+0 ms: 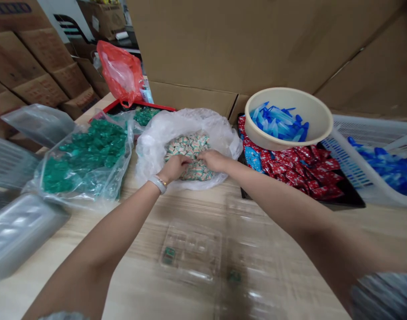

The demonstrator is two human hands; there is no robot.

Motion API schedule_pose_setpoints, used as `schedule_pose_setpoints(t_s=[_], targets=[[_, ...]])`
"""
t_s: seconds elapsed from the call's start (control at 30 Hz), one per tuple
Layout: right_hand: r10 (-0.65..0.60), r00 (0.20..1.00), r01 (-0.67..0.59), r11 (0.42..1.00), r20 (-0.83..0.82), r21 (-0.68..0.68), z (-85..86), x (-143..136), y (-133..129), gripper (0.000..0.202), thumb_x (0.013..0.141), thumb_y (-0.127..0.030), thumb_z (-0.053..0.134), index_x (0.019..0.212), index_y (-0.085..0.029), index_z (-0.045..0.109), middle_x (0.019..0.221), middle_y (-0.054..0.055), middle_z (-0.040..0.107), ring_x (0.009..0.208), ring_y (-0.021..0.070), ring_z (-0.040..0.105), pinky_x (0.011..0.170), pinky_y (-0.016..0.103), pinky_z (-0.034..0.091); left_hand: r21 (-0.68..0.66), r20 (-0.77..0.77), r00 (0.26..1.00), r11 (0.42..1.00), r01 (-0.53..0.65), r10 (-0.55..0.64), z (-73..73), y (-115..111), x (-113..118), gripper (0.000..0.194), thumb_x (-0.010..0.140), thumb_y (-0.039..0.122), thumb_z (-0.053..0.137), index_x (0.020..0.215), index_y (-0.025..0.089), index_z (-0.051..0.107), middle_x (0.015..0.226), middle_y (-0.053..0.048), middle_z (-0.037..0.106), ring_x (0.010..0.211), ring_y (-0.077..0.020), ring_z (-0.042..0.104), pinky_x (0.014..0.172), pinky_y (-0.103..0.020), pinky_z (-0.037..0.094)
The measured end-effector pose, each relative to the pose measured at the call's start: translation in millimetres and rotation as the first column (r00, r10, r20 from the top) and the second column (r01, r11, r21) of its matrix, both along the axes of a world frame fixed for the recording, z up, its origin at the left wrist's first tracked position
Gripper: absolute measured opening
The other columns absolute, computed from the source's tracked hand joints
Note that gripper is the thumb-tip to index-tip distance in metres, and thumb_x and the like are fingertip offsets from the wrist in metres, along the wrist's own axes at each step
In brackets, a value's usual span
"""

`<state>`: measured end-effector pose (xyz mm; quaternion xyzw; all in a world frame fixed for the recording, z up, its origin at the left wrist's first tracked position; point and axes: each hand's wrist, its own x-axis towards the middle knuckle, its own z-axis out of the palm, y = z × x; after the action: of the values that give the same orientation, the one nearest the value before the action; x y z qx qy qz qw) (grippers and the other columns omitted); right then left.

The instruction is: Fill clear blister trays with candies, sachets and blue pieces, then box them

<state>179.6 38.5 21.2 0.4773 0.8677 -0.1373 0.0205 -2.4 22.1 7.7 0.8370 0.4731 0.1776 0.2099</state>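
A white plastic bag [150, 138] lies rolled open in the middle of the table, filled with small white, green and orange packets [193, 144]. My left hand [175, 167] reaches into the packets from the left, fingers curled and pressed together. Opposite it, my right hand [213, 160] dips into the same pile with bent fingers. What each set of fingertips grips is hidden or too small to make out. Nearer to me, a clear plastic tray [193, 255] has a green piece [169, 254] in its left compartment. More clear trays [253, 253], blurred, lie to its right.
Left of the bag sits a clear bag of green pieces [90, 151], beside stacked clear trays [23, 231]. To the right, a cream basin [290, 142] with blue pieces rests over red packets [303, 171] in a black tray. A white basket [373, 169] stands far right; cardboard [257, 49] rises behind.
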Motion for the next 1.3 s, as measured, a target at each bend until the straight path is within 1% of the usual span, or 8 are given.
schedule_pose_setpoints(t_s=[0.13,0.27,0.57,0.7,0.83,1.03,1.2,1.3], targets=[[0.006,0.999,-0.013,0.990,0.050,0.142,-4.6,2,-10,0.032,0.074,-0.007,0.044,0.100,-0.017,0.059,0.096,0.009,0.059,0.091,0.0198,0.052,0.078,0.029,0.039,-0.003,0.033,0.998,0.998,-0.059,0.059,-2.3,-5,2,0.029,0.072,0.012,0.047,0.093,0.016,0.066,0.089,-0.004,0.067,0.081,-0.0157,0.060,0.078,-0.025,0.045],[-0.036,0.999,0.033,0.977,0.011,0.210,-5.5,2,-17,0.033,0.074,-0.007,0.044,0.102,-0.017,0.058,0.101,0.009,0.055,0.093,0.0195,0.049,0.079,0.030,0.039,0.062,-0.127,0.990,0.997,-0.047,0.055,-3.3,-5,14,0.030,0.072,0.010,0.046,0.095,0.015,0.064,0.089,-0.007,0.066,0.084,-0.0179,0.059,0.078,-0.029,0.044],[-0.099,0.989,0.122,0.968,-0.112,0.221,4.9,5,-43,0.027,0.073,-0.005,0.041,0.093,-0.015,0.057,0.092,0.009,0.057,0.089,0.0184,0.051,0.077,0.028,0.039,0.177,-0.201,0.979,0.984,0.011,0.025,-4.3,-15,17,0.024,0.073,0.013,0.048,0.091,0.016,0.064,0.096,-0.008,0.058,0.093,-0.0191,0.051,0.085,-0.031,0.040],[-0.130,0.981,0.156,0.970,-0.147,0.187,-1.2,7,-51,0.026,0.073,-0.005,0.042,0.092,-0.014,0.057,0.094,0.009,0.057,0.086,0.0177,0.052,0.075,0.027,0.039,0.188,-0.265,0.964,0.979,0.073,-0.021,1.1,-19,18,0.028,0.071,0.011,0.049,0.095,0.016,0.062,0.091,-0.008,0.059,0.090,-0.0210,0.052,0.083,-0.034,0.040],[-0.149,0.959,0.191,0.968,-0.241,0.161,-8.0,9,-54,0.026,0.072,-0.004,0.043,0.092,-0.013,0.056,0.095,0.009,0.057,0.087,0.0171,0.052,0.075,0.027,0.039,0.150,-0.200,0.979,0.987,0.053,-0.023,-0.3,-19,17,0.027,0.071,0.009,0.047,0.091,0.016,0.064,0.092,-0.007,0.060,0.086,-0.0173,0.054,0.081,-0.029,0.042],[-0.050,0.943,0.098,0.986,-0.329,0.132,-22.0,0,-57,0.022,0.071,-0.005,0.044,0.084,-0.016,0.058,0.089,0.005,0.059,0.090,0.0161,0.050,0.080,0.027,0.037,0.094,-0.254,0.962,0.987,0.129,-0.101,-1.6,-25,21,0.022,0.076,0.013,0.047,0.086,0.015,0.066,0.087,-0.007,0.062,0.083,-0.0167,0.056,0.078,-0.027,0.043],[-0.233,0.886,0.301,0.947,-0.400,0.114,-22.2,3,-62,0.027,0.070,-0.002,0.041,0.089,-0.014,0.057,0.092,0.008,0.056,0.089,0.0168,0.049,0.078,0.027,0.038,0.108,-0.199,0.980,0.994,-0.003,0.025,3.5,-22,18,0.025,0.077,0.014,0.046,0.095,0.015,0.063,0.090,-0.008,0.063,0.085,-0.0167,0.057,0.079,-0.026,0.044],[-0.305,0.854,0.374,0.923,-0.421,0.091,-20.2,11,-65,0.029,0.069,-0.001,0.040,0.090,-0.014,0.056,0.091,0.008,0.055,0.087,0.0169,0.048,0.076,0.028,0.038,0.029,-0.125,0.991,0.999,-0.043,0.046,5.4,-13,22,0.025,0.075,0.017,0.048,0.094,0.014,0.064,0.089,-0.006,0.065,0.082,-0.0161,0.058,0.077,-0.025,0.044]])
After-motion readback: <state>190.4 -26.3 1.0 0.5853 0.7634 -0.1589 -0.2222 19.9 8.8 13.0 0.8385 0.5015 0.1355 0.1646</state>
